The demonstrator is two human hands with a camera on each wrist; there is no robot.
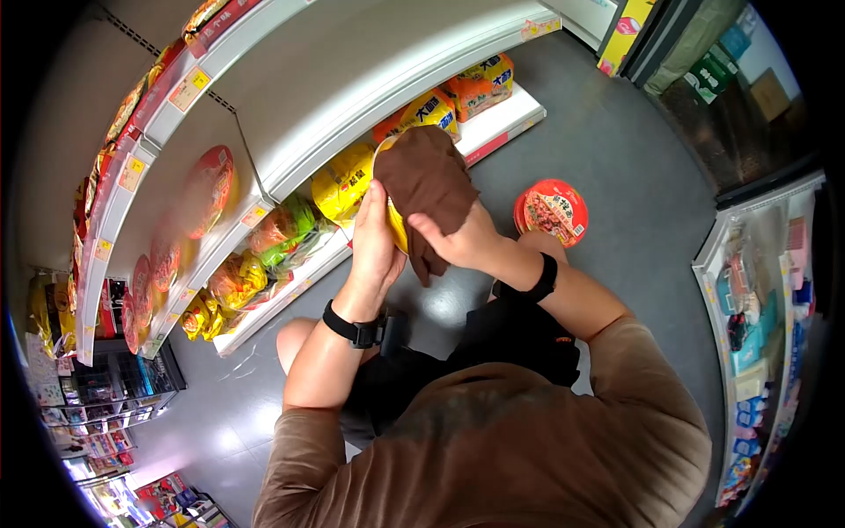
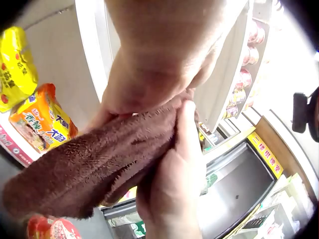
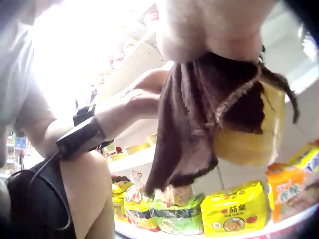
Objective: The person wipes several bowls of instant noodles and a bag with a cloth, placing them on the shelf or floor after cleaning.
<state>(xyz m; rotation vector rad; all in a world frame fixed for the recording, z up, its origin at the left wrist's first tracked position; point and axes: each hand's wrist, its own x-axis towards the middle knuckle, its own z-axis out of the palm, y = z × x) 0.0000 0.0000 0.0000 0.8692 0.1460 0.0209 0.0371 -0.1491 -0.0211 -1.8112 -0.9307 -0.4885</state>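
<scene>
In the head view, a brown cloth (image 1: 429, 176) drapes over a yellow tub (image 1: 397, 231), hiding most of it. My left hand (image 1: 377, 245) holds the tub from its left side, thumb up along the edge. My right hand (image 1: 453, 236) grips the cloth and presses it against the tub from the right. The right wrist view shows the yellow side of the tub (image 3: 246, 147) beneath the hanging cloth (image 3: 187, 129). Seen from the left wrist, the fuzzy cloth (image 2: 94, 164) covers what lies between the two hands.
A red-lidded noodle bowl (image 1: 552, 214) sits on the grey floor by my right knee. Bagged noodles (image 1: 341, 185) line the low white shelf (image 1: 502, 123) ahead. Red round tubs (image 1: 211, 189) stand on the shelf above, at left. Another stocked shelf (image 1: 748, 352) runs along the right.
</scene>
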